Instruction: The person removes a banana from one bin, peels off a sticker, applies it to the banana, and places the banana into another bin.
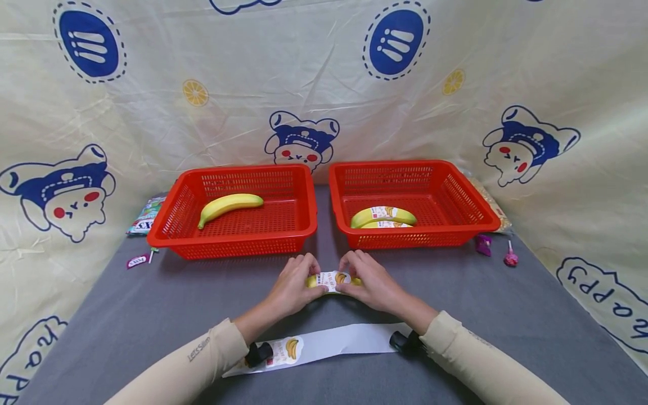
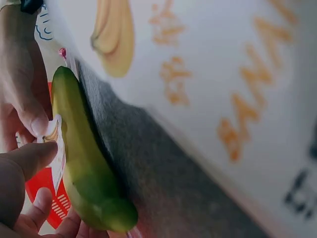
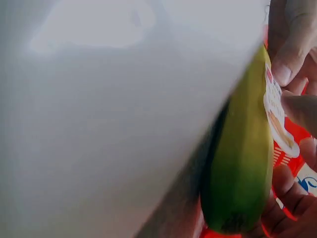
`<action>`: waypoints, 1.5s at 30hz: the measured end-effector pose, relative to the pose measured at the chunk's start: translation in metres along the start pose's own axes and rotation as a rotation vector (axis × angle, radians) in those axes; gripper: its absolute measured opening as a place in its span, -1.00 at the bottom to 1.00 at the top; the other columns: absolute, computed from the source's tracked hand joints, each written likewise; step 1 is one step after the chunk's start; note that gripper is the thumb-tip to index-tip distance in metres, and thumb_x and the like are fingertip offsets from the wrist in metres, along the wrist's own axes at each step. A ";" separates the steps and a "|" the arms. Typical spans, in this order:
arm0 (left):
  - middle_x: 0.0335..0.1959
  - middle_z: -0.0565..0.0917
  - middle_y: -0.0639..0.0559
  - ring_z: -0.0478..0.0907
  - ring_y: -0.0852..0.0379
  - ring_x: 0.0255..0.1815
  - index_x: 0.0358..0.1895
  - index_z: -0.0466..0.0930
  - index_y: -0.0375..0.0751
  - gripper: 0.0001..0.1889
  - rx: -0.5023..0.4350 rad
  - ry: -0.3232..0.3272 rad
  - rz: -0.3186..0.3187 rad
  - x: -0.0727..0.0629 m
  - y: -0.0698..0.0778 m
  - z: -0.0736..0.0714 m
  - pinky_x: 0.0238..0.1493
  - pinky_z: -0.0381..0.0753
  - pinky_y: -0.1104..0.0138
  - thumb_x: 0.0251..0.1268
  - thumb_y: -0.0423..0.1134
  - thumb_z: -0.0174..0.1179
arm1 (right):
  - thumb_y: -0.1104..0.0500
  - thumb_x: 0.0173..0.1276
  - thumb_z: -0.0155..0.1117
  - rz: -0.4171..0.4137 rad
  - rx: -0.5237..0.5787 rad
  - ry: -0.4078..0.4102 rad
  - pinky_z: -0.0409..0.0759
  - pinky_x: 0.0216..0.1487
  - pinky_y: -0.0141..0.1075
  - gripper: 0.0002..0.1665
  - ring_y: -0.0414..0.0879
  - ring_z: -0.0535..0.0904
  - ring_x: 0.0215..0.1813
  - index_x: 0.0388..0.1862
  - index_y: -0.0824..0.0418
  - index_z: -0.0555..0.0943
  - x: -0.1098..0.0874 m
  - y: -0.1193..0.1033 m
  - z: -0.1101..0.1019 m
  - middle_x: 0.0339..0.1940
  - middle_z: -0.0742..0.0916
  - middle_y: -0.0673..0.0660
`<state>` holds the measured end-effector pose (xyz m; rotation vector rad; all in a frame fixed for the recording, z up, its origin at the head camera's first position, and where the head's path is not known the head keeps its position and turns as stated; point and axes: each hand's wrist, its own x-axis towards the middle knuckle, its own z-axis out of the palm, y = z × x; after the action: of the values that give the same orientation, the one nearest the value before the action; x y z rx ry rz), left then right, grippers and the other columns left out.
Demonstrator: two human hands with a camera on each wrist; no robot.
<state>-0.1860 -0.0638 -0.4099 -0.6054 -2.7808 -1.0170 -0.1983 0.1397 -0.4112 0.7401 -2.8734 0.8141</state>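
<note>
Two hands share one banana (image 2: pixel 91 163), held near the middle of the bench (image 1: pixel 126 337); 12 o'clock is taken as away from the person. Principal risk: the label (image 1: pixel 331 280) on it could crease or sit crooked, since flat paper must follow a curved peel. Both wrist views show a label end that appears to stand off the fruit. Uneven pressure would be the likely cause of any skew. Secondary risk: the label strip (image 1: pixel 349 338), loose at 6 o'clock, lies beneath the wrists and could be snagged or dragged by a sleeve or wrist camera (image 1: pixel 259 354).

Pose: the left forearm (image 1: pixel 184 360) enters from 8 o'clock, the right forearm (image 1: pixel 486 360) from 4 o'clock. Left hand (image 1: pixel 297 284) and right hand (image 1: pixel 369 282) face each other, fingers curled narrowly about the banana, thumbs on its 6 o'clock side. Exact far-side contact is hidden overhead. An unlabelled banana (image 1: pixel 230 207) occupies the 10 o'clock basket (image 1: pixel 238 246); two labelled bananas (image 1: pixel 383 214) lie in the 2 o'clock basket (image 1: pixel 405 239).
</note>
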 end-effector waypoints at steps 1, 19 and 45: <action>-0.37 0.51 0.02 0.31 0.15 -0.30 -0.30 0.40 -0.04 -0.65 0.011 -0.005 -0.006 0.000 0.000 0.000 -0.26 0.26 0.35 -0.07 -0.17 0.42 | 0.01 0.00 0.51 0.000 -0.007 0.005 0.40 -0.29 -0.40 -0.52 -0.22 0.38 -0.24 -0.16 -0.03 0.44 0.001 -0.001 0.001 -0.32 0.51 -0.06; -0.33 0.46 0.06 0.32 0.11 -0.25 -0.26 0.34 -0.07 -0.57 0.117 -0.043 -0.027 0.001 0.005 0.003 -0.21 0.30 0.31 -0.15 -0.26 0.43 | -0.11 -0.04 0.51 0.072 -0.086 -0.080 0.45 -0.17 -0.32 -0.21 -0.16 0.40 -0.17 0.14 0.13 0.42 0.010 -0.009 0.003 -0.15 0.60 0.05; -0.17 0.51 -0.04 0.35 0.04 -0.14 0.00 0.40 -0.19 -0.44 0.104 -0.066 -0.064 0.002 0.007 0.005 -0.07 0.38 0.19 -0.16 -0.23 0.40 | 0.14 -0.01 0.50 0.005 -0.089 -0.117 0.40 -0.17 -0.34 -0.36 -0.17 0.36 -0.14 0.08 0.20 0.48 -0.001 -0.001 -0.005 -0.24 0.53 0.01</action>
<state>-0.1847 -0.0550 -0.4091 -0.5500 -2.9062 -0.8715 -0.1974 0.1417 -0.4069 0.7957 -2.9922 0.6593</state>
